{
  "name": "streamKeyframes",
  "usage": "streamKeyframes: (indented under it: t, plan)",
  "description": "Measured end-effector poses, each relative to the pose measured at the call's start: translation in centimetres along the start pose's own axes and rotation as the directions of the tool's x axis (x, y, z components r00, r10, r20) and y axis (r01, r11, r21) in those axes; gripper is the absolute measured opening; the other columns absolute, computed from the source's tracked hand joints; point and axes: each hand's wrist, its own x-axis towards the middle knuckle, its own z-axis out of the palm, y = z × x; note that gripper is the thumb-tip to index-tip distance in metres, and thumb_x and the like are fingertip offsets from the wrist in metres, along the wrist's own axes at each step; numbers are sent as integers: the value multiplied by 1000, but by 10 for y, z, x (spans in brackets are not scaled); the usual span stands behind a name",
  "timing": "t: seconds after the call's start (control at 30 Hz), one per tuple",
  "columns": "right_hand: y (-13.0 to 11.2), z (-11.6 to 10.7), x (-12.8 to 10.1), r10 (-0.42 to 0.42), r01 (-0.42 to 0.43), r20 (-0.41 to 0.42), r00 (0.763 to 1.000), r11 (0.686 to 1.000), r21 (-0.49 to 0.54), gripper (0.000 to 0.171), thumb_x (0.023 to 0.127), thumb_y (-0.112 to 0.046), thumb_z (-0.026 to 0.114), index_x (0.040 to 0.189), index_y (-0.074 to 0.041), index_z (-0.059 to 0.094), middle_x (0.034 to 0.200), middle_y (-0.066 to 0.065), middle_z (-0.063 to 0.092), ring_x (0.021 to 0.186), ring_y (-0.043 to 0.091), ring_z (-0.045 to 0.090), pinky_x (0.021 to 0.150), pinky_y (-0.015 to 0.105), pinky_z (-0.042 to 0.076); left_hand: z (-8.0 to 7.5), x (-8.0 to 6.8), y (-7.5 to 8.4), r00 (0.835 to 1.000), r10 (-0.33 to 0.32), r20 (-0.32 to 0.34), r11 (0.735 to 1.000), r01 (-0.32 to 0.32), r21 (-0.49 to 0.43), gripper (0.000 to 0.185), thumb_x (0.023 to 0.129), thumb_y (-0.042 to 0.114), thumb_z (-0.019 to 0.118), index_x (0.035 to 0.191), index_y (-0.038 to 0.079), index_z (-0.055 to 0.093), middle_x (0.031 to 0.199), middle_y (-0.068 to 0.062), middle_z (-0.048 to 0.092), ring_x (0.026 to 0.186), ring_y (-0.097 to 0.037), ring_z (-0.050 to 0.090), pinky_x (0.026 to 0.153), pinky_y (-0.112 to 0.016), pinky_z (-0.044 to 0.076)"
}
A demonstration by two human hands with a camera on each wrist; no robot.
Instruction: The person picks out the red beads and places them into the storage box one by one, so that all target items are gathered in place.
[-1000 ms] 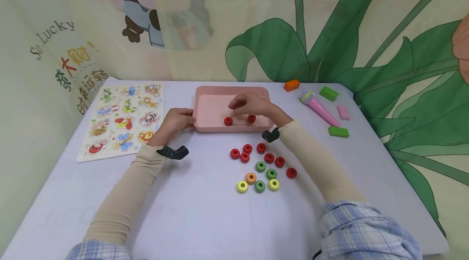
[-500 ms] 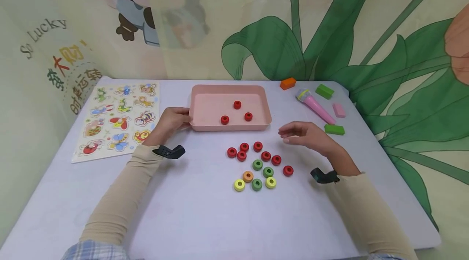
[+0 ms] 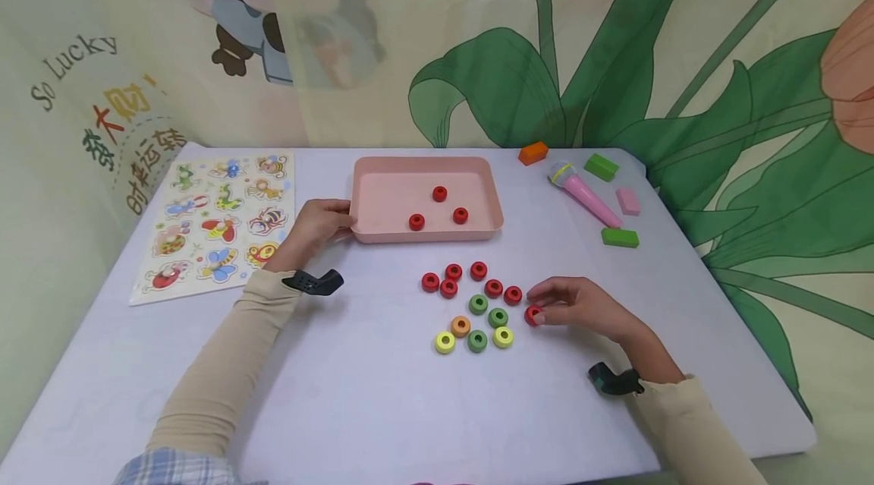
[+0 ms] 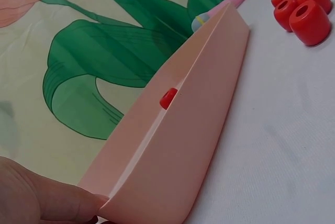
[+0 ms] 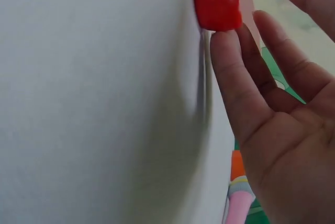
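My left hand grips the left rim of a pink tray; in the left wrist view the thumb lies against the tray's corner. Three red rings lie inside it, one showing over the wall. Nearer me sits a cluster of red, green, yellow and orange rings. My right hand reaches its rightmost red ring. The wrist view shows a fingertip touching that ring, the thumb held apart.
An animal puzzle board lies left of the tray. At the back right are a pink toy microphone, an orange block, two green blocks and a pink block. A flowered curtain hangs behind the table.
My right hand left the tray, where a third red ring now lies, swung right and came down to the rightmost red ring. The left hand stayed on the tray.
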Motion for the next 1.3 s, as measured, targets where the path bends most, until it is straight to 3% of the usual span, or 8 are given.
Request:
streamKeyframes:
  t: [0.33, 0.6, 0.93, 1.1, 1.3]
  plan:
    - [-3, 4, 9, -15, 10, -25, 1000, 985, -172, 28, 83, -20, 80, 108, -11, 73, 100, 0, 67, 96, 23, 59, 79, 30, 56, -4, -2, -2, 1000, -9, -16, 1000, 9, 0, 47, 94, -7, 54, 140, -11, 45, 138, -28, 48, 120, -33, 52, 100, -34, 47]
    - [-17, -16, 30, -56, 51, -17, 998, 976, -213, 28, 87, -18, 76, 113, -9, 72, 103, 0, 69, 101, 23, 59, 87, 35, 54, -6, -2, -2, 1000, -12, -24, 1000, 12, -8, 47, 94, -6, 54, 140, -10, 46, 139, -26, 49, 119, -32, 53, 99, -34, 48]
    - [-62, -52, 91, -120, 107, -72, 990, 981, -159, 32, 90, -18, 74, 117, -3, 69, 107, 9, 70, 104, 27, 60, 86, 31, 55, -5, -3, -6, 1000, -19, -24, 1000, 19, -5, 46, 94, -5, 55, 139, -10, 48, 137, -26, 51, 116, -31, 54, 99, -34, 49]
    - [-86, -54, 131, -121, 106, -95, 988, 983, -150, 32, 91, -15, 72, 120, -2, 68, 109, 11, 69, 103, 27, 60, 90, 37, 54, -3, -3, -6, 1000, -8, -17, 1000, 8, -19, 45, 94, -5, 56, 138, -11, 48, 136, -27, 51, 116, -32, 54, 98, -35, 49]
    - [-94, -48, 176, -127, 115, -76, 989, 982, -149, 28, 93, -12, 70, 119, -4, 69, 107, 10, 68, 102, 26, 59, 93, 40, 53, -1, -1, -4, 1000, 3, -1, 1000, -3, -24, 46, 94, -5, 56, 138, -11, 48, 136, -26, 51, 117, -32, 55, 97, -34, 50]
